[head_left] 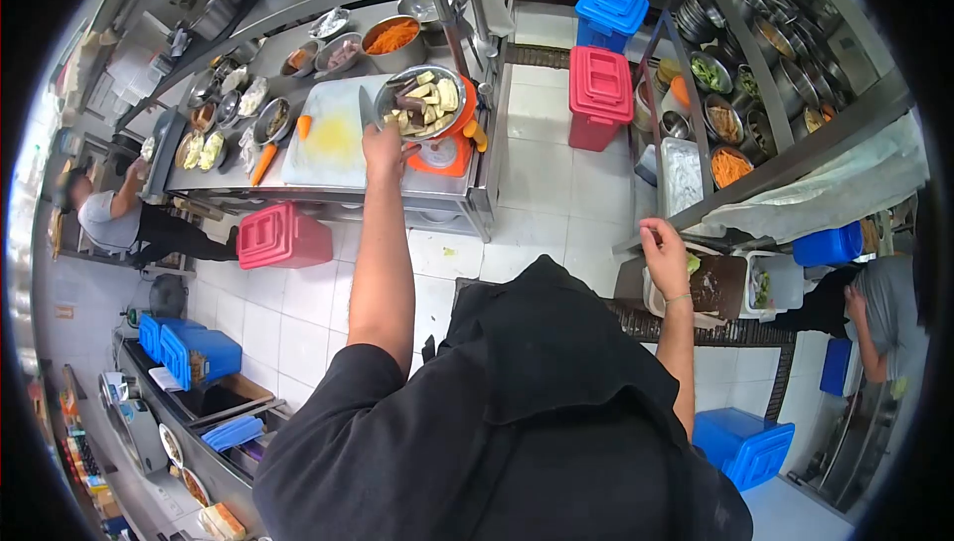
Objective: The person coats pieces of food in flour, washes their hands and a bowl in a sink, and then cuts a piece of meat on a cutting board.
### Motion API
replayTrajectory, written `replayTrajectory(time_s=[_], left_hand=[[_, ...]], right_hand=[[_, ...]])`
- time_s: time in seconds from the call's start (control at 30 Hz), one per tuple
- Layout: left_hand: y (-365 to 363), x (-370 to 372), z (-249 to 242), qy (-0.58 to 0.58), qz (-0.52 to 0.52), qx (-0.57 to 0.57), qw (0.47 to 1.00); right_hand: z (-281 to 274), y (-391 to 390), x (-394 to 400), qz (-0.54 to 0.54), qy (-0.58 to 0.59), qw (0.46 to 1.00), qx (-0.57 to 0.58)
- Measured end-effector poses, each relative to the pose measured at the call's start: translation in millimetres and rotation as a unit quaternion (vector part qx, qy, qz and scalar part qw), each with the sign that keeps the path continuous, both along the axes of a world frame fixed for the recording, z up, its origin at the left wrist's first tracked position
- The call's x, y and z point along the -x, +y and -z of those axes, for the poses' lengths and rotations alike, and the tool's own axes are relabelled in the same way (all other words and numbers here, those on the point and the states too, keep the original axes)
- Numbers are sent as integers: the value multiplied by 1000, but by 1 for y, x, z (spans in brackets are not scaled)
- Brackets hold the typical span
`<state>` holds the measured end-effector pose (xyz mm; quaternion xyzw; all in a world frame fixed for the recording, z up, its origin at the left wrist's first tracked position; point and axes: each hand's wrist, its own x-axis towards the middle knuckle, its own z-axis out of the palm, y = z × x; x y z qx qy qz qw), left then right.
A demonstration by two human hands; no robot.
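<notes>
My left hand (383, 152) reaches to the front edge of the white cutting board (328, 158), its fingers closed around a knife (367, 102) whose blade points away from me. Right beside it, a metal bowl of cut eggplant (427, 104) sits on an orange kitchen scale (442, 155). Yellow stain marks the board, and a short carrot piece (304, 127) lies on it. A longer carrot (263, 164) rests by the board's left edge. My right hand (661, 243) hangs in the air at the right, loosely curled, with nothing visible in it, near the shelving.
A bowl of shredded carrot (392, 36) stands behind the board. Red bins (600, 94) (285, 236) and a blue bin (610, 10) stand on the floor. Metal shelving (795, 168) rises at right. One person (109, 218) works at far left, another (884, 303) at far right.
</notes>
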<state>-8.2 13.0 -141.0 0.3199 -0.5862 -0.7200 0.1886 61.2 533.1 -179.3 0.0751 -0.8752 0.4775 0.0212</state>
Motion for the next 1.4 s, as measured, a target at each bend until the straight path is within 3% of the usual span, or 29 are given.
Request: replayTrajectory(time_s=[0.37,0.57,0.7,0.73,0.77,0.8,0.83,0.87,0.97,1.0,1.03,1.1,1.17,1.3,1.37,1.4], left_hand=[[-14,-3,7,0,45,-5,999],[-11,-9,-5,-6,40,-10,999],[-32,-8,18,-10,76,53,996],[-45,-5,38,-19,108,122,987],[-44,0,47,20,98,66,993],[-29,-11,19,0,105,56,993],[-42,5,46,-34,55,73,995],[-58,12,62,-48,92,86,991],[-58,16,63,-50,109,84,989],[-44,10,45,-58,102,110,987],[-39,13,43,-45,104,114,987],[-38,11,39,-26,98,129,986],[-17,4,15,12,104,160,981],[19,-4,-10,57,109,124,985],[52,-11,-35,71,116,98,986],[74,-16,-51,62,108,98,987]], right_hand=[[-15,-33,-14,-24,-32,997,-68],[-13,-50,-9,-17,-36,998,-52],[-15,-47,-3,-2,33,994,-103],[-17,-39,-1,16,49,993,-105],[-25,-32,-1,40,68,991,-108],[-45,-25,-1,72,47,993,-80],[-66,-18,-1,98,28,994,-47],[-81,-7,0,135,51,989,-26],[-145,39,9,205,193,958,-48],[-176,51,11,236,211,948,-2],[-197,73,20,249,302,920,-33],[-259,113,30,301,300,903,66],[-328,148,45,316,414,850,76],[-426,296,150,396,545,739,-18],[-466,354,206,511,535,651,-168],[-479,368,223,516,503,673,-167]])
